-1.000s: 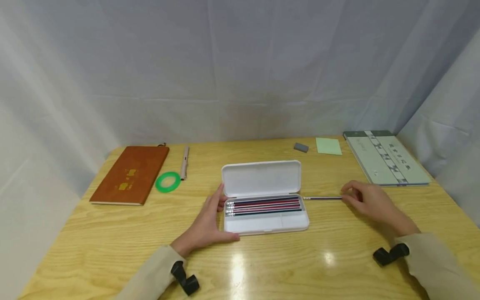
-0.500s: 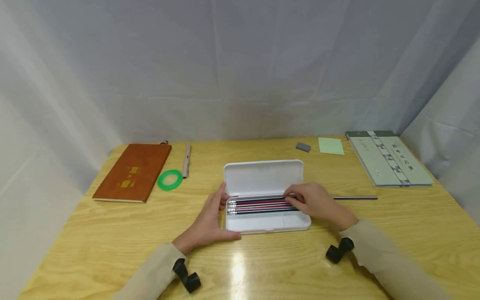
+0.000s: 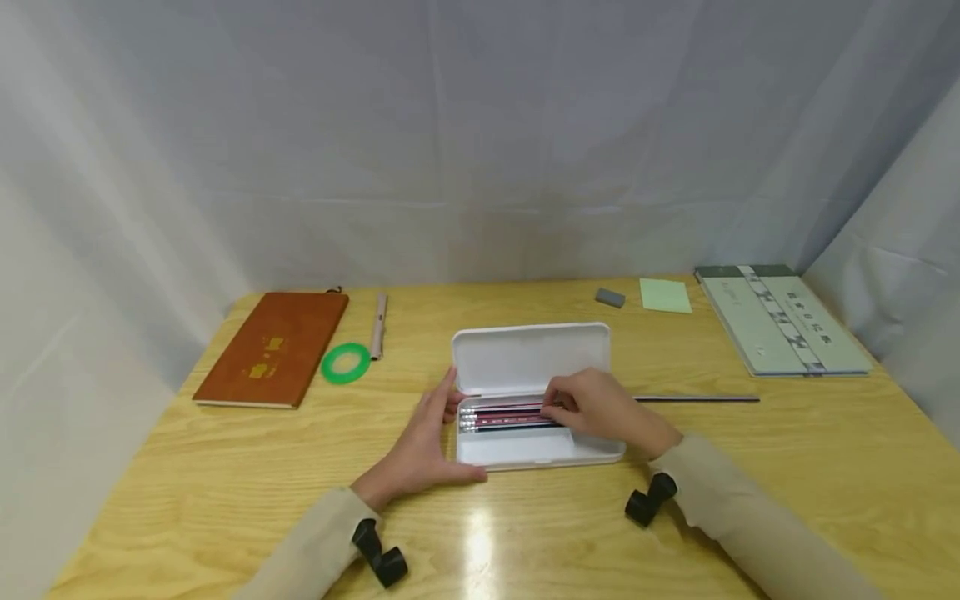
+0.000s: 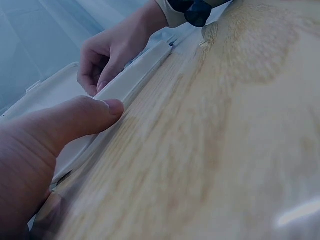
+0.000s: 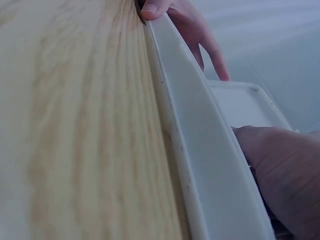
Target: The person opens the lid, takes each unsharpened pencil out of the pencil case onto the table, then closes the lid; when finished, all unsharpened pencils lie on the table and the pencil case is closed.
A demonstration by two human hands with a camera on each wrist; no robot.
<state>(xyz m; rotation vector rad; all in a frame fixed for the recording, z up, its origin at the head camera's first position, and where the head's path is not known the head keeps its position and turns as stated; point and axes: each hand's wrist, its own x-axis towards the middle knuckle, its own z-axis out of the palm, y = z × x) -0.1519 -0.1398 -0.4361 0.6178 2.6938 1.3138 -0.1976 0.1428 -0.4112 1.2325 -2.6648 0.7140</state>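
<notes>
One pale cloth backdrop (image 3: 495,142) hangs behind a wood-grained table (image 3: 225,500). Toward the far right lies a pale green notebook (image 3: 738,337), its long axis slanting from far left to near right; at left, a brown notebook (image 3: 300,321) slants the other way.

Midway between the two, nearer the person, sits a white pencil case (image 3: 517,452), its long axis running left to right, the right end slightly farther off. Its lid (image 3: 525,358) stands raised along the far long side.

The left hand (image 3: 420,450) spans the case's left end, thumb stretched along the near corner, fingers spread at the far one. The right hand (image 3: 596,404) reaches into the tray, thumb and forefinger pinching a red pencil (image 3: 513,419).

A sticky note (image 3: 665,296) and a green tape ring (image 3: 327,367) lie farther back. A loose pencil (image 3: 697,398) extends rightward beyond the right hand, roughly parallel to the case; its left end is hidden. Inside the far compartment, the row of pencils (image 3: 495,408) lies lengthwise, silvery ends pointing left, right ends covered by the hand. A pinkish pen (image 3: 378,329) points away from the person, near the ring. Smallest is a grey eraser (image 3: 611,297).
</notes>
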